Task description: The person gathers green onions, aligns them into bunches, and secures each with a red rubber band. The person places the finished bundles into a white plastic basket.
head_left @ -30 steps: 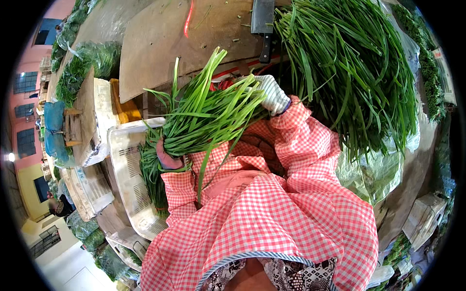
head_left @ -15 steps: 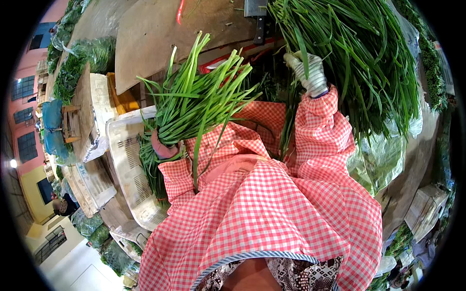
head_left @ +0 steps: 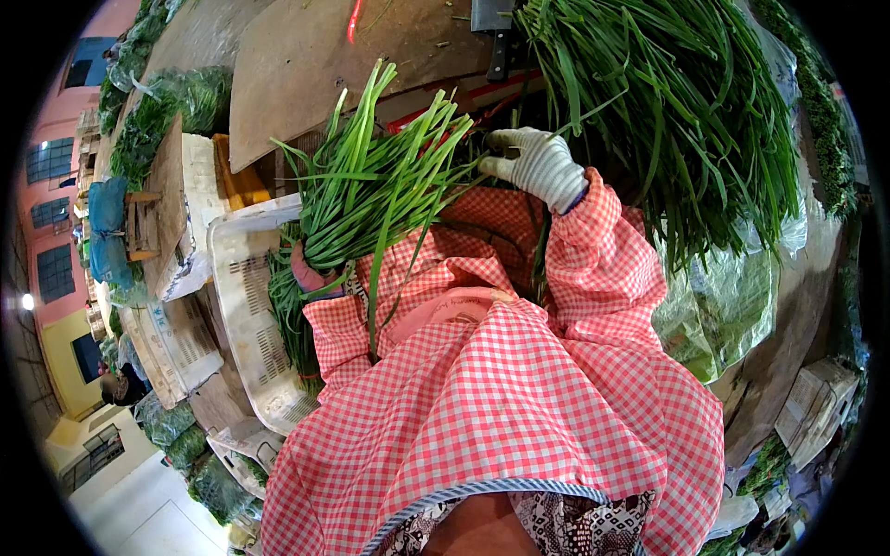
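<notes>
A loose bunch of long green garlic chives (head_left: 371, 199) stands in my left hand (head_left: 313, 276), which wears a pinkish glove. Its fingers are wrapped round the lower part of the bunch, and the pale ends fan upward. My right hand (head_left: 540, 165), in a white ribbed glove, is just right of the bunch, thumb and fingers curled toward it. Thin green strands show at its fingertips and behind its back, so it seems to pinch a few chives, partly hidden. A large heap of dark green chives (head_left: 686, 120) lies beyond it at the right.
A worn board (head_left: 306, 83) spans the top, with a cleaver (head_left: 499, 54) and a red strip (head_left: 353, 20) on it. A white plastic crate (head_left: 243, 306) stands at my left, with more greens beside my arm. Clear plastic sheeting (head_left: 714, 310) lies under the heap.
My right hand has come away from the heap and moved left, close to the bunch. My left hand keeps its hold on the bunch, almost in place.
</notes>
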Demonstrator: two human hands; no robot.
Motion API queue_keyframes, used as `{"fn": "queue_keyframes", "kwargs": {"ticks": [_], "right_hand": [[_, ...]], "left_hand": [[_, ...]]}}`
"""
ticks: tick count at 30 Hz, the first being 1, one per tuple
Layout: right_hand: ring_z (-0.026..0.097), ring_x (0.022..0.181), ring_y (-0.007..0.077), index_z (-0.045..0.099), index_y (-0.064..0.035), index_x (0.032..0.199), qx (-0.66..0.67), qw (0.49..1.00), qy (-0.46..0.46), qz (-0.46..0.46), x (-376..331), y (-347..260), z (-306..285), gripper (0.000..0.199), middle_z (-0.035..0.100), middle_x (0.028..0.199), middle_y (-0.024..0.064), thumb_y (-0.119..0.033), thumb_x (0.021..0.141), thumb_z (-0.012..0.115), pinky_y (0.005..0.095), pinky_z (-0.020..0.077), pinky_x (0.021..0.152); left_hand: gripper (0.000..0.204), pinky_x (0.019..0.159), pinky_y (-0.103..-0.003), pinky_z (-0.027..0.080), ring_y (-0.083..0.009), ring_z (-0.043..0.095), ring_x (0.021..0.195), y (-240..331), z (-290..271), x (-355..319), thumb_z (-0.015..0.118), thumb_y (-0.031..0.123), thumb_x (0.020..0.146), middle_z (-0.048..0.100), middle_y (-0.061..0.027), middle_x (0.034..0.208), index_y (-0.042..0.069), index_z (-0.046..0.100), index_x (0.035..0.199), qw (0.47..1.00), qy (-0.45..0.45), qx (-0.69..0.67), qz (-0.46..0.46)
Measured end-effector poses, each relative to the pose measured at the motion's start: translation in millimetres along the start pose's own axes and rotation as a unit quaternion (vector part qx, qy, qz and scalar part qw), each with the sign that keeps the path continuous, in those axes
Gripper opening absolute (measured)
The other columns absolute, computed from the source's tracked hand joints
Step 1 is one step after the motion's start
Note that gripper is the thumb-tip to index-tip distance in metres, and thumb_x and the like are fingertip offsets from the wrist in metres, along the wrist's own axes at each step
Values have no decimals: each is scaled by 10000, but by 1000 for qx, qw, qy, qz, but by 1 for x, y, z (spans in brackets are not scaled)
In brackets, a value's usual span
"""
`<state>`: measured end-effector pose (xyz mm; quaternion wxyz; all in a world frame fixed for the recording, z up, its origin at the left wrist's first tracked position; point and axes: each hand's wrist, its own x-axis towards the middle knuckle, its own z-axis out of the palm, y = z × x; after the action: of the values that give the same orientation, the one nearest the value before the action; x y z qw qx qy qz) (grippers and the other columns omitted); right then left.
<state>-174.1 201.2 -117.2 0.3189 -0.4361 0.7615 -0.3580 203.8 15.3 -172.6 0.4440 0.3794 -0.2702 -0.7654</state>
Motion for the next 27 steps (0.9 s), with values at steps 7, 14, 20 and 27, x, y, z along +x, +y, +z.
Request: {"fn": "queue_keyframes", "kwargs": {"ticks": [7,14,20,27], "right_hand": [[639,764,188,650,5,1005,323,936,17,137,-9,-17,-9,382,681,846,107,-308,787,670,306,511,703],[621,780,128,569,-32,1185,275,953,125,20,-13,-37,1,497,664,987,110,-131,728,737,258,503,701],[629,720,167,654,-5,1001,197,972,110,-68,12,-48,22,337,675,827,141,-201,736,722,292,492,681],[525,532,94,676,0,837,399,892,186,97,3,-4,-36,189,612,661,23,-165,745,677,213,418,516]], "left_hand": [[379,797,-444,537,-287,625,942,-2,12,-1,501,318,867,626,-134,1085,30,580,1101,999,33,-6,14],[461,829,-460,515,-295,605,991,3,1,1,463,373,874,598,-135,1148,39,545,1181,998,51,43,-3],[380,773,-438,540,-285,627,911,-1,8,-4,540,331,844,631,-131,1059,37,584,1081,999,47,8,13],[366,766,-399,540,-251,619,934,-5,1,-1,513,312,873,616,-129,1078,31,577,1099,994,84,42,63]]}}
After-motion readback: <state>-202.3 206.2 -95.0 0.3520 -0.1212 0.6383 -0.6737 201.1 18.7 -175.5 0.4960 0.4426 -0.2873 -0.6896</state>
